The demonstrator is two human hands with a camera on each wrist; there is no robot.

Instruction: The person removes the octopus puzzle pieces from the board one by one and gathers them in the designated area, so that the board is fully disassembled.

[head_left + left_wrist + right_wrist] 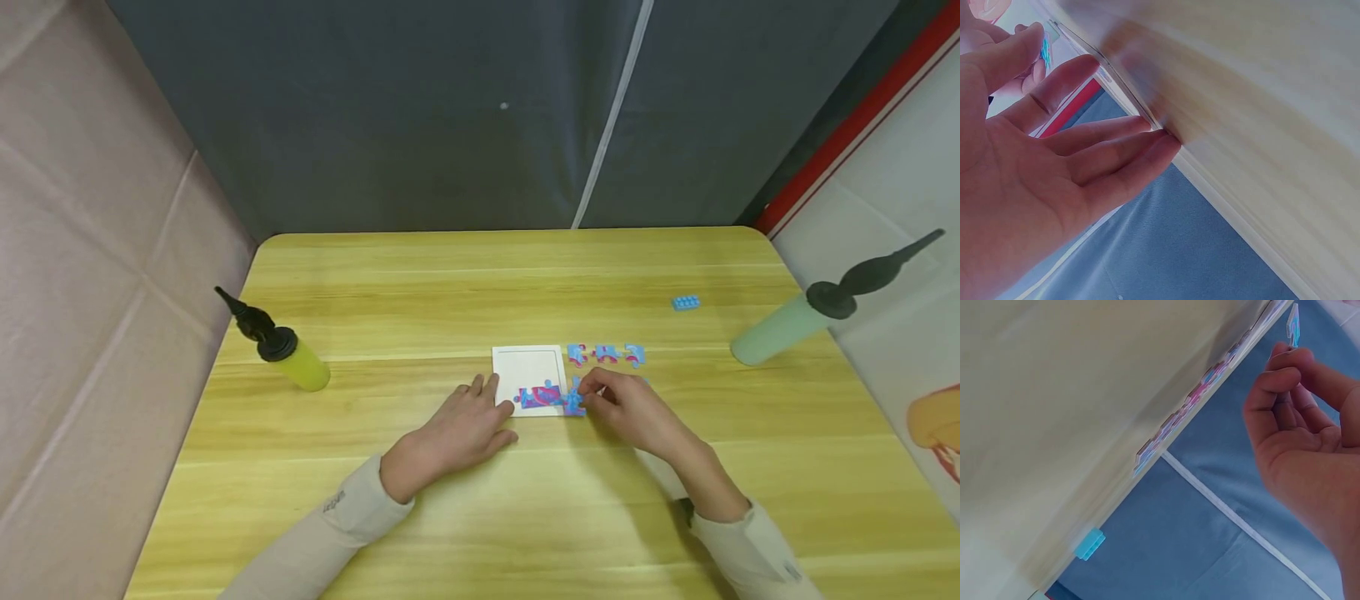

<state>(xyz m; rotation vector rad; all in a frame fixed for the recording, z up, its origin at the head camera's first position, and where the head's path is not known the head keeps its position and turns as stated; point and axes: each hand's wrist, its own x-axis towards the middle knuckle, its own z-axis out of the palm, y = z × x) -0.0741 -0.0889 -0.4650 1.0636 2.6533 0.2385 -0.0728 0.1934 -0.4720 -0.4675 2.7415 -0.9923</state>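
Observation:
A white square puzzle tray (527, 363) lies on the table with joined blue-and-pink pieces (542, 396) along its lower part. My left hand (461, 427) rests at the tray's left edge; its fingers look fairly straight in the left wrist view, fingertips (1169, 145) against the tray's side. Over the tray's lower right corner, my right hand (637, 412) pinches a blue-and-purple jigsaw piece (573, 403) between thumb and forefinger. The right wrist view shows this piece (1294, 326) raised off the table. Loose jigsaw pieces (606, 354) lie right of the tray, some partly hidden by my right hand.
A small blue toy brick (686, 302) sits toward the back right of the wooden table (420, 308). One yellow bottle with a black nozzle (303, 367) stands at left, and a pale green one (780, 329) at right. A dark curtain (390, 125) hangs behind.

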